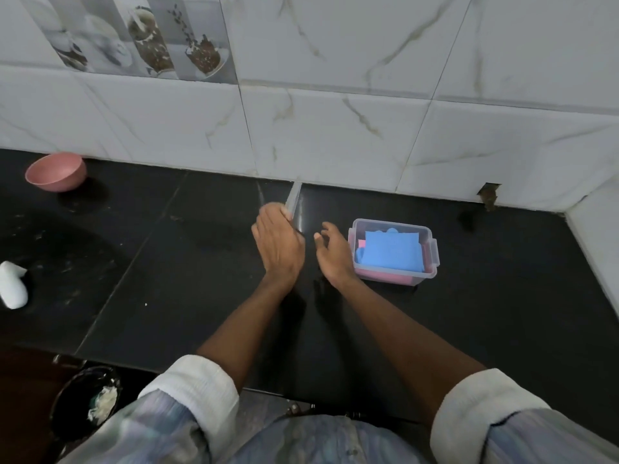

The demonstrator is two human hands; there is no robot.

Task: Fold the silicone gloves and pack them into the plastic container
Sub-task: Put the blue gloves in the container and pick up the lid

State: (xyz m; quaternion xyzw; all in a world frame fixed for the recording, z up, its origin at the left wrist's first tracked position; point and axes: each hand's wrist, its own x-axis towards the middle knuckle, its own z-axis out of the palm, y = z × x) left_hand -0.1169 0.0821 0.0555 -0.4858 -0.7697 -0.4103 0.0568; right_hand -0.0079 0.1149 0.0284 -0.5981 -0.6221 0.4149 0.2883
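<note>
A: Why is the clear lid (294, 202) standing on edge like that?

B: The left hand (278, 244) has it. Its grip is clenched on the lid's near edge, fingers curled over the rim, so the lid tilts up and away from the grip toward the tiled wall (335, 128). I judge it is being brought over to close the box, since the packing looks done.

A: And the other hand?

B: The right hand (335, 254) hovers between the left grip and the plastic container (395, 277), fingers spread and loose, its grip released and holding nothing. It seems placed to steady the lid or guide it across.

A: Where is the container from the grip?

B: Just beside the open right hand, on its outer side, standing on the black desk (167, 262). It is well clear of the left grip and the lid does not touch it.

A: What is inside?

B: A folded blue glove (392, 251) lies on top, nearly filling the opening. Pink (385, 275) shows beneath it and at one edge, most likely the other glove, folded, though I cannot see its shape. The side clips hang open.

A: Anything else about?

B: A pink bowl (56, 171) sits far off to the left of the grip, by the wall.
</note>
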